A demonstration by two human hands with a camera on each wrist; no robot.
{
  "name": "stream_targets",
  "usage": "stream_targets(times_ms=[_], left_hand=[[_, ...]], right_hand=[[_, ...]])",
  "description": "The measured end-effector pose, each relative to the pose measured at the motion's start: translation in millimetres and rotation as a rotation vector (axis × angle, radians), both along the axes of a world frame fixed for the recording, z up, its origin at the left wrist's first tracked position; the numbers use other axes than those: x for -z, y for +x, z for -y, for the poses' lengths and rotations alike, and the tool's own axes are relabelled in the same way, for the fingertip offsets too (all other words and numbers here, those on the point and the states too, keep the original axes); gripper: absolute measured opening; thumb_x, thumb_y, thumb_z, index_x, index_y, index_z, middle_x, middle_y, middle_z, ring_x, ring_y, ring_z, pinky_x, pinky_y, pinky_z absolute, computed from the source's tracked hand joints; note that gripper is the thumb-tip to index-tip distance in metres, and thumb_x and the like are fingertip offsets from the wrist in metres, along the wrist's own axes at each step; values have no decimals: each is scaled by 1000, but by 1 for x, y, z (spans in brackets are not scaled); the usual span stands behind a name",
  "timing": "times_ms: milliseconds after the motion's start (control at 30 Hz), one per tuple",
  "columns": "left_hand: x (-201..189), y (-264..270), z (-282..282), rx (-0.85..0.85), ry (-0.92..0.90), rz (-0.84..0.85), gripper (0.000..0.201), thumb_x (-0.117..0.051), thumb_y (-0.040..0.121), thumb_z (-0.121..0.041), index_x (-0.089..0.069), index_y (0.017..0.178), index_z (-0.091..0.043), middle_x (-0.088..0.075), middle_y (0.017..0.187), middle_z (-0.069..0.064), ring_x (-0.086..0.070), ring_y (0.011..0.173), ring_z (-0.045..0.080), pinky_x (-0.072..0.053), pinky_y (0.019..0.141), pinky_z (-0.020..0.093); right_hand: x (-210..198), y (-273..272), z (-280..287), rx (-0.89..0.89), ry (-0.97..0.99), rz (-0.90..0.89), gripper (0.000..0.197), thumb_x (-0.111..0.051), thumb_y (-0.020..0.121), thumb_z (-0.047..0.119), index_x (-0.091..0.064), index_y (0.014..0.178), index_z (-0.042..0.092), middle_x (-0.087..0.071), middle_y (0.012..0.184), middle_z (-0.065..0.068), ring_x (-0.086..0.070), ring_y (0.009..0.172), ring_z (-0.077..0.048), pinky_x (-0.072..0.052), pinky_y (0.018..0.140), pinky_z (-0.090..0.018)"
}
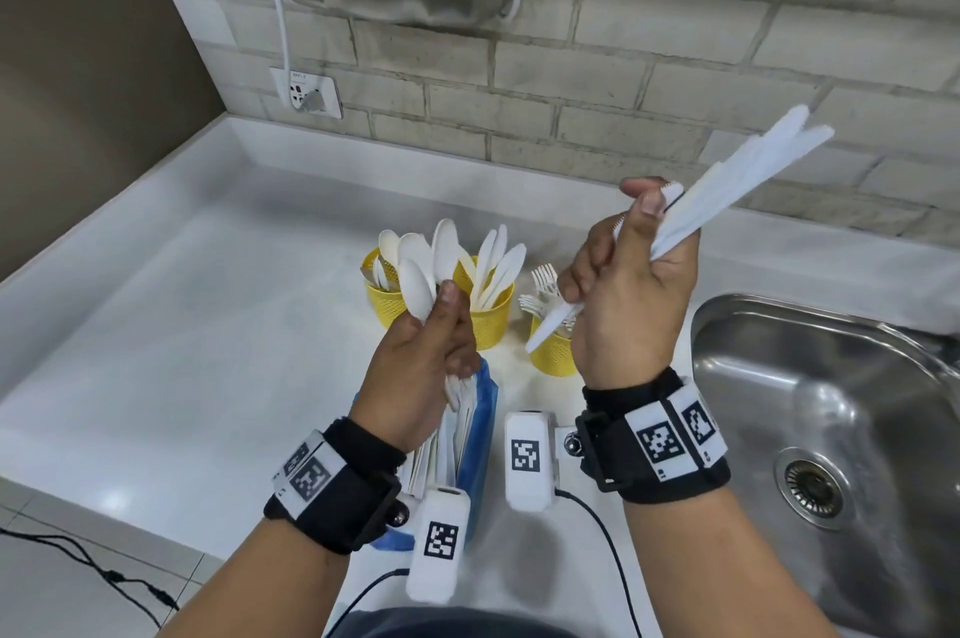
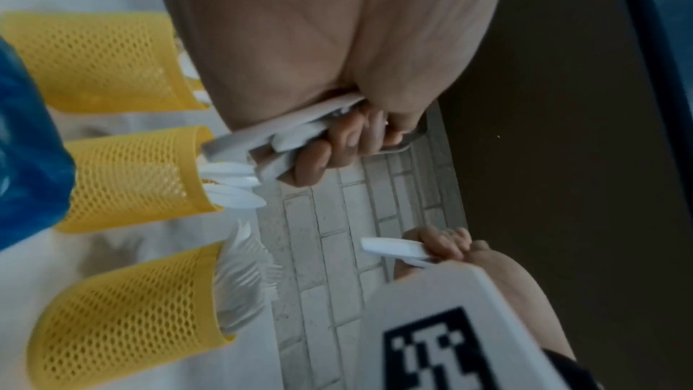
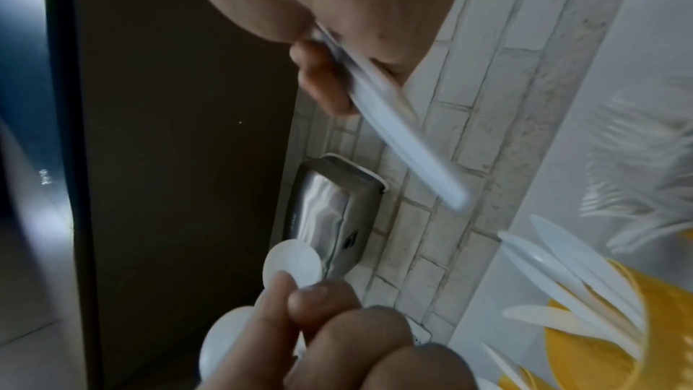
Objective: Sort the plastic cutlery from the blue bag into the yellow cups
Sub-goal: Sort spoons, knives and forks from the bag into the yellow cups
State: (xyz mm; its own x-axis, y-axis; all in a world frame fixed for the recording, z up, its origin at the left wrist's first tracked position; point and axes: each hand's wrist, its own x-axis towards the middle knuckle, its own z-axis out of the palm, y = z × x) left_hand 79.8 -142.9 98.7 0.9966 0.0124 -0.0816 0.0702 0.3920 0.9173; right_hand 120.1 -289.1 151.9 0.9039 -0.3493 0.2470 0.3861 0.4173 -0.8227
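One blue bag (image 1: 480,435) lies nearest on the white worktop (image 1: 208,351), cutlery inside uncountable. Above it, the left hand (image 1: 415,367) grips several spoons (image 1: 418,284), and the right hand (image 1: 628,294) grips a bundle of knives (image 1: 737,175), number unclear. Beyond stand three yellow cups (image 1: 491,325), holding spoons, knives and forks respectively.

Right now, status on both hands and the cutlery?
Left hand grips spoons. Right hand grips knives. Three yellow cups part-filled. Nothing in the way.
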Motion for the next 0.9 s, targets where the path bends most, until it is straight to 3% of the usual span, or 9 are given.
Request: stream_targets(times_ms=[100, 167, 233, 333, 433, 500, 600, 733, 900], left_hand=[[0, 2, 2, 29, -141, -82, 48, -51, 99, -51, -35, 64, -23, -17, 63, -1, -18, 55, 14, -28, 55, 25], [1, 4, 3, 33, -192, -154, 51, -51, 101, -52, -41, 62, -22, -24, 62, -1, -27, 52, 12, -36, 53, 24], [2, 4, 6, 34, -167, -211, 51, -50, 102, -49, -59, 64, -16, -46, 65, 5, -47, 56, 17, -49, 59, 28], [-5, 4, 11, 29, -164, -265, 46, -45, 108, -37, -71, 98, 0, -72, 81, 15, -71, 70, 23, -60, 75, 36], [-10, 4, 11, 9, -283, -319, 33, -45, 109, -28, -55, 123, 1, -75, 83, 16, -74, 67, 20, -59, 59, 28], [-10, 4, 10, 38, -304, -366, 26, -45, 109, -28, -52, 116, -3, -73, 76, 15, -74, 66, 20, -59, 60, 27], [-8, 3, 8, 90, -270, -440, 33, -42, 110, -28, -47, 83, -10, -68, 61, 12, -72, 59, 21, -60, 61, 27], [-8, 4, 12, 78, -337, -435, 17, -45, 109, -23, -48, 112, -7, -71, 70, 16, -74, 63, 24, -60, 57, 28], [-7, 8, 9, 45, -312, -386, 45, -49, 107, -24, -55, 66, -7, -73, 98, 29, -77, 83, 31, -64, 69, 34]], right_hand=[[-3, -5, -8, -123, -72, 68, 23, -54, 103, 36, -52, 86, 20, -30, 54, 3, -27, 41, -12, -28, 43, -20], [-3, -8, -14, -188, -168, 123, 29, -65, 97, 40, -50, 81, 20, -35, 57, 4, -31, 42, -13, -31, 47, -21], [0, -11, -17, -209, -258, 178, 29, -72, 92, 43, -55, 86, 20, -44, 64, 3, -40, 48, -12, -37, 52, -22], [5, -15, -23, -215, -368, 199, 16, -74, 92, 16, -58, 94, 14, -57, 72, 11, -54, 57, -4, -46, 55, -19], [14, -16, -28, -191, -487, 127, 23, -71, 92, 2, -58, 91, 21, -63, 73, 17, -58, 62, 2, -49, 62, -16], [17, -16, -28, -178, -469, 95, 22, -68, 95, 5, -59, 87, 23, -61, 69, 14, -55, 58, 0, -46, 60, -15], [18, -15, -25, -194, -405, 96, 17, -66, 96, 15, -60, 84, 25, -53, 61, 15, -47, 51, -1, -40, 54, -18], [22, -12, -24, -237, -432, 80, 9, -67, 94, 22, -60, 89, 24, -54, 66, 9, -48, 51, -8, -40, 56, -23], [43, -4, -23, -201, -534, -73, 16, -61, 96, 36, -59, 83, 27, -54, 65, 2, -53, 60, -19, -47, 65, -35]])
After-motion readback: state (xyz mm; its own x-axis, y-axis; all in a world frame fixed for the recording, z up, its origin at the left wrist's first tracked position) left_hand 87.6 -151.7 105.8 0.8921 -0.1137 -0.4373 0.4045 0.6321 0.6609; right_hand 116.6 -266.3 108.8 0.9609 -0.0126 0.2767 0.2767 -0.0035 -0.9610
